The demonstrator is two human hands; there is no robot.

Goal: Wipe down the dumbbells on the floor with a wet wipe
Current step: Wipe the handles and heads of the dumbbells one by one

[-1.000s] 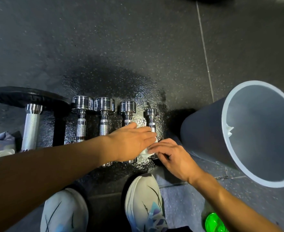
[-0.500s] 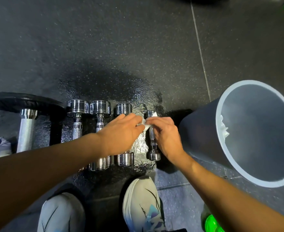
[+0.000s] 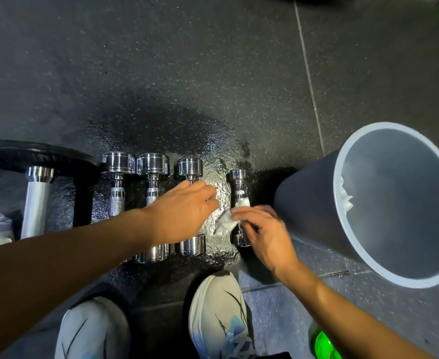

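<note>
Several chrome dumbbells lie side by side on the dark rubber floor. The smallest dumbbell (image 3: 238,185) is at the right end of the row. My right hand (image 3: 263,234) pinches a crumpled white wet wipe (image 3: 230,217) against that dumbbell's handle and covers its near half. My left hand (image 3: 184,213) rests over the handle of the neighbouring dumbbell (image 3: 190,167), fingers curled over it; whether it grips the handle is hidden. Two larger dumbbells, one (image 3: 153,164) next to the other (image 3: 117,163), lie further left.
A grey bin (image 3: 314,208) leans at the right, close to my right hand, with white tissue on its rim. A barbell sleeve with a black plate (image 3: 36,156) lies at the left. My two white shoes (image 3: 218,314) stand below. A green object (image 3: 324,345) sits bottom right.
My right hand slid the wipe from the small dumbbell's far end back down to mid-handle. My left hand let go of the wipe and shifted left onto the neighbouring dumbbell.
</note>
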